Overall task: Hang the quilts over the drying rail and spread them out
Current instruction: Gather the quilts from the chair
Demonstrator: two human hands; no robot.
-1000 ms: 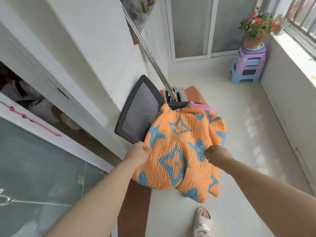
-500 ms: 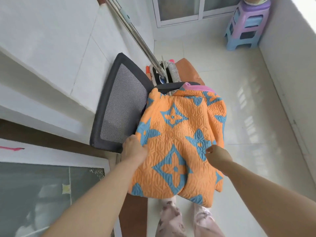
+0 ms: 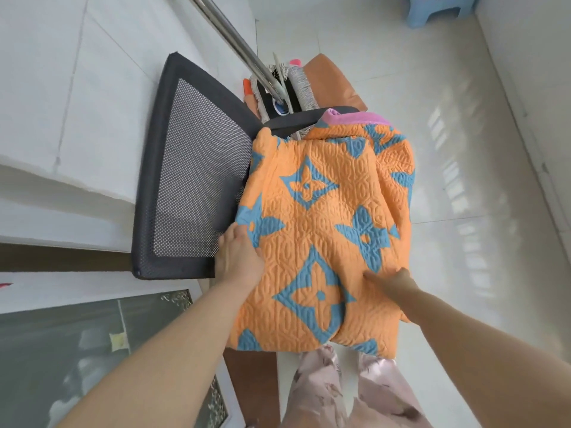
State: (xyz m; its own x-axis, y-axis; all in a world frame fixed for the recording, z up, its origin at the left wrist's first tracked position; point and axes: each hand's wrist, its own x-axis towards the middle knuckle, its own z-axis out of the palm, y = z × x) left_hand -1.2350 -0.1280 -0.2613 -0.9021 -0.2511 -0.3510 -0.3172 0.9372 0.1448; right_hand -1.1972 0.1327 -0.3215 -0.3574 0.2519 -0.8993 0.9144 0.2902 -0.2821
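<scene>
The work stood at its first step: the orange quilt [image 3: 324, 217] was still a bundle heaped on the seat of the chair [image 3: 191, 180], not yet lifted or hung. The left hand [image 3: 239, 257] lay against the bundle's near left edge, its fingers fairly straight and pressing rather than clasping. The right hand [image 3: 394, 282] had its fingers dug into a fold on the near right side, with cloth puckered around them. Most of the quilt lay beyond the 2 hands, and a flap hung down on the near side of them.

The next move would probably call for a firm hold on both sides, a lift clear of the chair, and then finding an edge so the cloth could open out.

Just left of the left hand rose the chair's mesh back, close enough to catch the quilt as it came up. Beyond the grip, a strip of pink cloth [image 3: 355, 117] showed under the quilt's far end, possibly a 2nd quilt. Farther off stood a mop head [image 3: 293, 81] with a metal pole [image 3: 228, 35] slanting away from it; whether that pole was the drying rail could not be told. A blue stool [image 3: 438, 10] stood well beyond the right hand.
</scene>
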